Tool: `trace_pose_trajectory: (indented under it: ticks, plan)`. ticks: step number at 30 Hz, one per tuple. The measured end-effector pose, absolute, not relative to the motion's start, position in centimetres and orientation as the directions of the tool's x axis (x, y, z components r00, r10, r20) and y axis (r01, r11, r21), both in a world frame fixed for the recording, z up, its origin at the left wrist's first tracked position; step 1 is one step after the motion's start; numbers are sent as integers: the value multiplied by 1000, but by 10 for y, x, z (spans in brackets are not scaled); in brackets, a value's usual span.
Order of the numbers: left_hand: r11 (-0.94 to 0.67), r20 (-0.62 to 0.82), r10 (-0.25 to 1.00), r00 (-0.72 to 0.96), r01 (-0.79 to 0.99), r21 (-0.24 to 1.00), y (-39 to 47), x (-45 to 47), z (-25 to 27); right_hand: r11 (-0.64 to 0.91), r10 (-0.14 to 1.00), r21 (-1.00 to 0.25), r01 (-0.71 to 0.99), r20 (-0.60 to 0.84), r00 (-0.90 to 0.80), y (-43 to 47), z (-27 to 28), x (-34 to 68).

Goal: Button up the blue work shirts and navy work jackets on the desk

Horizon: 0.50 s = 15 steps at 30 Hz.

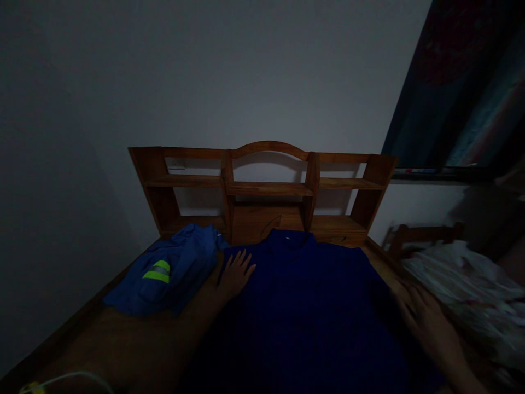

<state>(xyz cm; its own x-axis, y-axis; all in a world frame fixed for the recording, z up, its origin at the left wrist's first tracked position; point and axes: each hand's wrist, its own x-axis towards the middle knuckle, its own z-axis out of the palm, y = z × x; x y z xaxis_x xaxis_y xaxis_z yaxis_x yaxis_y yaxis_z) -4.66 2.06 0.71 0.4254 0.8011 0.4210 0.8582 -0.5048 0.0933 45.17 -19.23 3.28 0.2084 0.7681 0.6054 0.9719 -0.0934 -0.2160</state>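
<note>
A dark blue shirt point(303, 295) lies spread out on the wooden desk point(135, 339), its collar toward the back. My left hand point(237, 275) rests flat on the shirt's left shoulder with fingers apart. Over by the shirt's right edge is my right hand point(420, 312), slightly blurred, its fingers stretched out and holding nothing I can see. Left of my left hand sits a crumpled blue garment point(180, 268) with a yellow-green and silver reflective band. Dim light hides the shirt's lower part.
A wooden shelf unit point(266, 189) stands along the desk's back edge against a pale wall point(246, 71). To the right are a wooden chair back point(426, 236) and whitish plastic bags point(463, 268). A thin pale cord point(77, 374) curves at the lower left.
</note>
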Motion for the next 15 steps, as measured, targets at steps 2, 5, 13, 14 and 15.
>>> trace_pose_trajectory:
  ticks: [2, 5, 13, 14, 15]
  plan:
    - [-568, 365, 779, 509, 820, 70, 34, -78, 4, 2, 868, -154, 988, 492, 75, -198, 26, 432]
    - [-563, 406, 770, 493, 823, 68, 45, -104, 3, 111, 948, -132, 985, 312, -65, -203, 10, 418]
    - [-698, 393, 688, 610, 704, 130, 27, -57, 22, 33, 914, -179, 983, 404, 43, -217, -5, 424]
    - [-696, 380, 699, 606, 698, 166, 32, -52, 25, 37, 918, -171, 985, 396, 35, -219, -6, 423]
    - [-674, 372, 726, 579, 708, 213, 40, -49, 27, 42, 924, -159, 986, 381, 22, -220, -8, 422]
